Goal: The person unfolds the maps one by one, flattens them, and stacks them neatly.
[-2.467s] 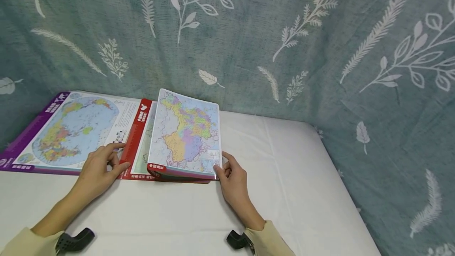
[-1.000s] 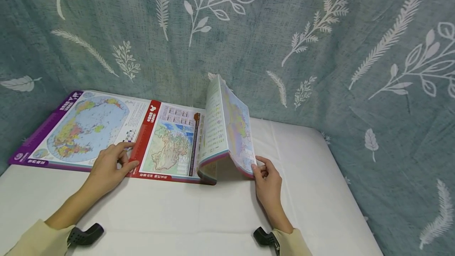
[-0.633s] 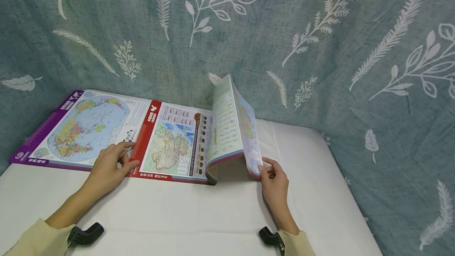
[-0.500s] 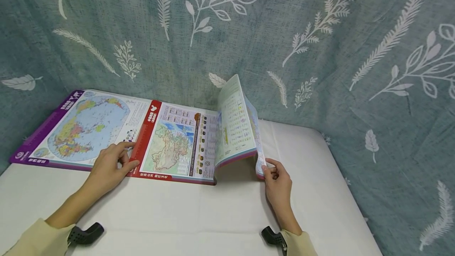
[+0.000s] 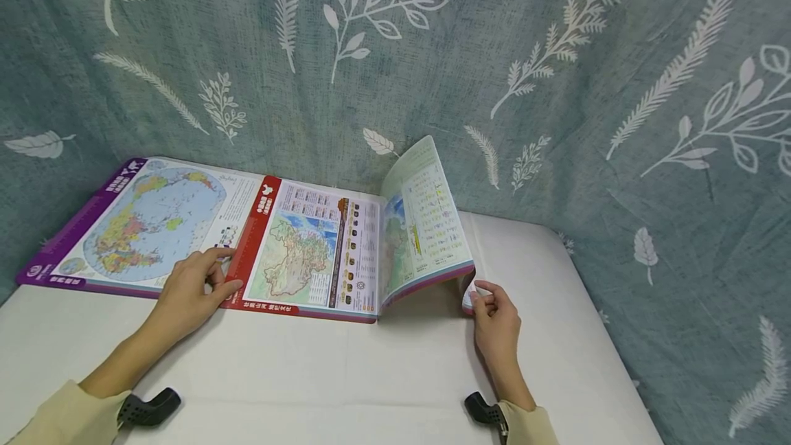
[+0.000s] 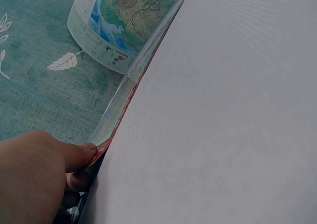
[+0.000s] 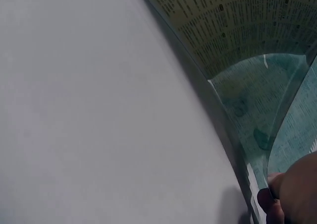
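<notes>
A red-edged folding map [image 5: 303, 253] lies on the table. Its left panel is flat, and a raised panel [image 5: 426, 225] arches up on the right, showing printed text and part of a map. My right hand [image 5: 498, 325] pinches that panel's curled-under lower right corner between thumb and fingers; the right wrist view shows the bent sheet beside the fingertips [image 7: 277, 184]. On the red strip at the map's left edge my left hand [image 5: 188, 290] rests, thumb and index finger spread. In the left wrist view its thumb [image 6: 81, 154] presses the red corner.
A purple-edged world map [image 5: 151, 225] lies flat to the left, against the red strip. Behind the table [image 5: 346, 383], covered in white cloth, hangs a green curtain [image 5: 395, 53] with white leaf patterns. Black devices [image 5: 150, 407] sit at both wrists.
My right hand has moved right with the panel's edge, unfolding the map. The China map face has turned out of sight, the text side has opened up, and the left hand stays on the red strip.
</notes>
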The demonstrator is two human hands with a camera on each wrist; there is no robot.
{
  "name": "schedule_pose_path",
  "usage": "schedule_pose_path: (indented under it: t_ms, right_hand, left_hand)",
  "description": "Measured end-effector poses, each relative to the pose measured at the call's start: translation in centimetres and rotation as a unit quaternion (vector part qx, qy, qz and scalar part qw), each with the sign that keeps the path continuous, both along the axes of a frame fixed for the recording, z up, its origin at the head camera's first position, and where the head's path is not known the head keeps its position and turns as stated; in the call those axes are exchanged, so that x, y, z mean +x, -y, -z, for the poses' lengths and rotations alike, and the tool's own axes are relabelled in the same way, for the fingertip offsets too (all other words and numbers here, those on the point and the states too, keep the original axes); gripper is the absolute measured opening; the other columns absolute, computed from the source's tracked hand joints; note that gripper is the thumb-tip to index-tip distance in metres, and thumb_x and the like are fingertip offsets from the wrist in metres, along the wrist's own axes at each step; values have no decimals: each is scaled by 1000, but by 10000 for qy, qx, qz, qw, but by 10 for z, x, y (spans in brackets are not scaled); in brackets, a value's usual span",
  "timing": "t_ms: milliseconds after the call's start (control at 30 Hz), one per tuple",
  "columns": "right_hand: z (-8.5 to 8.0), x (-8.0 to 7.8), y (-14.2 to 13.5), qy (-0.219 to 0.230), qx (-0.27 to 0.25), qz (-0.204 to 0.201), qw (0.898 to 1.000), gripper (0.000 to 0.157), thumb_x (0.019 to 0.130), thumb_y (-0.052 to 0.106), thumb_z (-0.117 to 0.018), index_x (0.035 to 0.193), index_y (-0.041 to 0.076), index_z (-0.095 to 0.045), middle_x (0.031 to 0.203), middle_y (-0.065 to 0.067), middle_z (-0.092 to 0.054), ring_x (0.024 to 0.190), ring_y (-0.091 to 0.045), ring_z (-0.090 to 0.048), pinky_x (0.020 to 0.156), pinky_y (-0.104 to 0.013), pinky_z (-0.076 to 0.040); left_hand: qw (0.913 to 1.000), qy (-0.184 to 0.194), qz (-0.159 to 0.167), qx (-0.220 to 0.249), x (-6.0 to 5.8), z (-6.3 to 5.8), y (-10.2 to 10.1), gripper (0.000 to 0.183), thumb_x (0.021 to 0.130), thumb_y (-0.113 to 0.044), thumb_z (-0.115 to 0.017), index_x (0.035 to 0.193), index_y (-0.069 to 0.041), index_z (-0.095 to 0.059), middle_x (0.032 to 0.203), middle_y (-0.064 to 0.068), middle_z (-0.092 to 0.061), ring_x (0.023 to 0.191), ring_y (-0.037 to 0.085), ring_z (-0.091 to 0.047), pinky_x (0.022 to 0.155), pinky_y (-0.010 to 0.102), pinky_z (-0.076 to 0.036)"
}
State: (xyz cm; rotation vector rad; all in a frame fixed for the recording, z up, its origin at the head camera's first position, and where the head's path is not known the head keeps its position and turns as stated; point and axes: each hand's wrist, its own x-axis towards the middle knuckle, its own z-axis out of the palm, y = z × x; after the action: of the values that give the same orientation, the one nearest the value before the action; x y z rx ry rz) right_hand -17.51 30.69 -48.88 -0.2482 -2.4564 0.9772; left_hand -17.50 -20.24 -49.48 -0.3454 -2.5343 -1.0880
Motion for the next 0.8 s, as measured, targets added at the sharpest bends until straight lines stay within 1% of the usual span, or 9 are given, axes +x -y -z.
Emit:
schedule_pose_path:
  t_ms: [167, 400, 533, 700, 800]
  right_hand:
    - [-2, 0, -9, 40, 111, 248, 9996, 19, 100, 11, -71, 119, 7, -74, 78, -8, -67, 64, -5, -50, 61, -20, -39]
    - [-2, 1, -15, 74, 168, 321, 9993, 18, 101, 11, -70, 118, 7, -75, 80, -9, -68, 66, -3, -51, 63, -19, -40]
    - [-2, 1, -22, 83, 182, 458, 9987, 18, 100, 11, -71, 117, 8, -75, 81, -9, -70, 65, -2, -52, 62, -20, -40]
    - [-1, 2, -30, 105, 267, 657, 9974, 18, 99, 10, -71, 116, 8, -75, 81, -10, -70, 65, -3, -52, 62, -21, -40]
    - [-1, 0, -35, 138, 265, 711, 9970, 18, 100, 10, -70, 117, 7, -75, 82, -11, -70, 66, -6, -52, 62, -22, -40]
  left_hand:
    - [10000, -43, 8, -19, 0, 0, 1, 54, 83, -5, -87, 130, 3, -63, 68, -6, -49, 79, 15, -44, 86, 41, -31]
    - [10000, 19, -4, 0, 0, 3, 0, 54, 84, -7, -87, 131, 3, -63, 69, -6, -49, 79, 16, -44, 85, 41, -30]
    - [10000, 55, -11, -6, 0, 4, 0, 54, 84, -7, -88, 131, 3, -63, 69, -6, -49, 79, 15, -44, 85, 41, -30]
    - [10000, 21, -18, -17, 0, 2, 0, 54, 84, -7, -88, 131, 3, -63, 68, -6, -49, 79, 15, -45, 85, 41, -30]
    - [10000, -3, -12, -9, 1, 1, 1, 53, 84, -6, -87, 130, 3, -63, 68, -6, -49, 79, 15, -45, 86, 41, -31]
